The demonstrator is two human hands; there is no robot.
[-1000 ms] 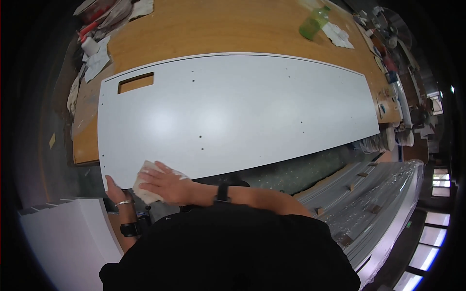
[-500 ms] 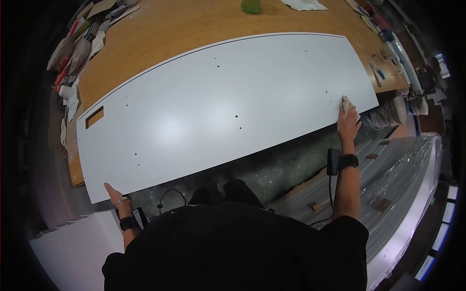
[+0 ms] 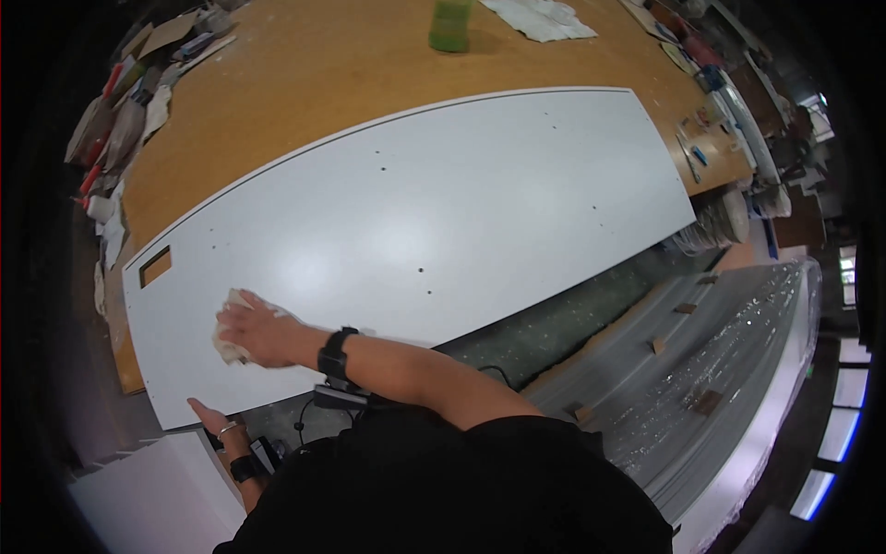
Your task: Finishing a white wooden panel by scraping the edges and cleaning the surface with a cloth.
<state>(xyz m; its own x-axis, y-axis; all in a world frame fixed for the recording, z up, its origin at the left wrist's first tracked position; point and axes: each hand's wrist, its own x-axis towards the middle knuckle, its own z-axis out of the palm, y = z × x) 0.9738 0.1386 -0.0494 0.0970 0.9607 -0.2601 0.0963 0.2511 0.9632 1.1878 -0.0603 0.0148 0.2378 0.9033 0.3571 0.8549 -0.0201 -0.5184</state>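
Observation:
A long white panel (image 3: 498, 212) with small drilled holes and a rectangular cutout near its left end lies across the wooden table (image 3: 305, 88). My right hand (image 3: 263, 334) presses a pale crumpled cloth (image 3: 231, 349) onto the panel's left part, fingers spread over it. At the near left edge, my left hand (image 3: 212, 419) holds the panel with its thumb along the edge; the other fingers are mostly hidden. Both wrists wear black bands, and a dark device hangs by the right wrist.
A green container (image 3: 449, 28) and a white sheet (image 3: 540, 18) stand at the table's far side. Small tools (image 3: 699, 155) lie at the right. Clutter fills the left edge. Plastic-wrapped grey panels (image 3: 664, 379) stand near right, and a white box-like piece (image 3: 157, 494) near left.
My right hand has swept the cloth from the panel's right end to its left part. The left hand stays at the near left edge. The view has shifted slightly.

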